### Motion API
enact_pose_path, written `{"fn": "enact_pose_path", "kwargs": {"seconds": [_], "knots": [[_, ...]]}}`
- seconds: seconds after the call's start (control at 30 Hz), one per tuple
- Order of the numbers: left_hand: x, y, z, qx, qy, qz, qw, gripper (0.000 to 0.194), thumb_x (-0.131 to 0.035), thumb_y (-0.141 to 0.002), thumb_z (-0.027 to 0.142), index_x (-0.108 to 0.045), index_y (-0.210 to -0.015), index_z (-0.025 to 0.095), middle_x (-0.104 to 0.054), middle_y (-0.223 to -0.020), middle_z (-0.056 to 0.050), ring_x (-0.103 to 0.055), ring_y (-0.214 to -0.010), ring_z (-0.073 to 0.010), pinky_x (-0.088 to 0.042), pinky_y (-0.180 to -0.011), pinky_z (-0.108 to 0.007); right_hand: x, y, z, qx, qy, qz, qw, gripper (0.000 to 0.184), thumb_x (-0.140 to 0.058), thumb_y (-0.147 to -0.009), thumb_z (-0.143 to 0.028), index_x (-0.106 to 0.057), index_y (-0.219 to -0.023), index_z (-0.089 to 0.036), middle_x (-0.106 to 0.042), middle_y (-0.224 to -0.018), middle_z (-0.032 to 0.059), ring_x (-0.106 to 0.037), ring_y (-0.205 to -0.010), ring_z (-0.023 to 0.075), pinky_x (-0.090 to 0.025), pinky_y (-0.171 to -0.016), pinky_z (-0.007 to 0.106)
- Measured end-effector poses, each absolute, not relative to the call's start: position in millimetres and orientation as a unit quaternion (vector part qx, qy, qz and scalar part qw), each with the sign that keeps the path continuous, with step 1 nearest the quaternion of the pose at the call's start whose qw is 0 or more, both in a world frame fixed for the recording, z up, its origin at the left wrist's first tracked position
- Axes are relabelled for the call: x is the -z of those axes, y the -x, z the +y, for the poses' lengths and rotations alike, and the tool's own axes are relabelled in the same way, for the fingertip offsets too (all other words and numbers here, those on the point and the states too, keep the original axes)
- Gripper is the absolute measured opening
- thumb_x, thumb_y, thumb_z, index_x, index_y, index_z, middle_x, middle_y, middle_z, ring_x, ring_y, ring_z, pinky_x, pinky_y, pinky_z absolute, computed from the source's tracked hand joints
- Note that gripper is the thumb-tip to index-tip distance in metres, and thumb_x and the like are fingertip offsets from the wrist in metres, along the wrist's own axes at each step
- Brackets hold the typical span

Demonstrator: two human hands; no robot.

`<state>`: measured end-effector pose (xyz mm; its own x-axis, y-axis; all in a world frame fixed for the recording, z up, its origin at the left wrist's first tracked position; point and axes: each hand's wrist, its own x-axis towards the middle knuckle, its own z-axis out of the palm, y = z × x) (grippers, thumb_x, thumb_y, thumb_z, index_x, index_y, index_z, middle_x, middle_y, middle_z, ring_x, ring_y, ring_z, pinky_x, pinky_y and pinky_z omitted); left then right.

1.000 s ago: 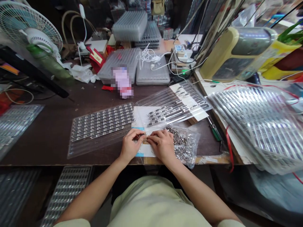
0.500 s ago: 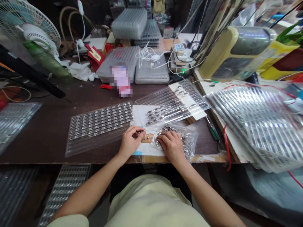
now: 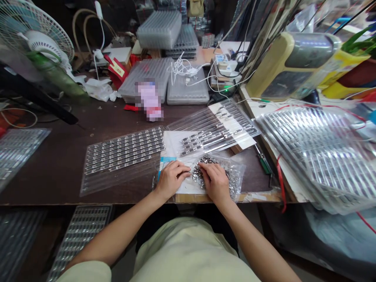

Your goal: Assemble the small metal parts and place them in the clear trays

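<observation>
At a cluttered electronics workbench, a seated worker's left hand and right hand work just apart over a sheet of white paper at the bench's near edge. The right hand's fingers press down into a heap of loose silver connector parts, which spill from a clear plastic bag lying just to the right. The left hand curls beside the heap, its fingertips almost touching it; whether either hand grips a part is impossible to tell. Beyond the paper, a clear blister tray holds a few rows of connectors, while a fuller tray lies to the left, packed with row upon row. A green-handled screwdriver rests on the dark bench top to the right, near a tall, tilted stack of trays. Farther back stand more lidded plastic cases, a tangle of white cable, a pixelated, unreadable pink-and-white package and a desk fan — the shop's everyday clutter.
</observation>
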<state>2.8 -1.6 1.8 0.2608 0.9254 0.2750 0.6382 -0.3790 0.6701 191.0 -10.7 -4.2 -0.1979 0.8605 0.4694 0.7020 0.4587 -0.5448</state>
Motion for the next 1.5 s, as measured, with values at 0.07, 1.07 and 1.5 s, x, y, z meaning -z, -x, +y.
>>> {"fn": "enact_pose_path", "kwargs": {"seconds": [0.07, 1.07, 1.5], "knots": [[-1, -3, -1, -0.328, -0.761, 0.511, 0.227, 0.010, -0.066, -0.082, 0.025, -0.073, -0.088, 0.023, -0.068, -0.086, -0.004, -0.061, -0.084, -0.0175, -0.048, -0.078, -0.031, 5, -191, -10, -0.106, 0.505, -0.769, 0.377, 0.024, -0.045, -0.092, -0.015, -0.063, -0.106, -0.021, -0.069, -0.095, 0.0045, -0.059, -0.089, 0.0181, -0.044, -0.082, 0.033], [-31, 15, 44, -0.255, -0.769, 0.581, 0.075, 0.011, -0.062, -0.084, 0.032, -0.070, -0.085, 0.024, -0.070, -0.091, -0.002, -0.059, -0.089, -0.0209, -0.033, -0.088, -0.040, -5, -152, -7, -0.069, 0.530, -0.802, 0.267, 0.016, -0.060, -0.088, -0.033, -0.069, -0.101, -0.031, -0.068, -0.100, -0.0003, -0.051, -0.089, 0.0170, -0.031, -0.080, 0.034], [-25, 39, 12, -0.351, -0.602, 0.559, 0.449, 0.029, -0.049, -0.088, 0.033, -0.063, -0.108, 0.017, -0.067, -0.083, -0.004, -0.062, -0.061, -0.0115, -0.049, -0.056, -0.022, 1, -190, -9, -0.009, 0.521, -0.817, 0.248, 0.015, -0.053, -0.092, -0.026, -0.066, -0.086, -0.021, -0.067, -0.091, 0.0036, -0.051, -0.083, 0.0180, -0.036, -0.071, 0.032]]}}
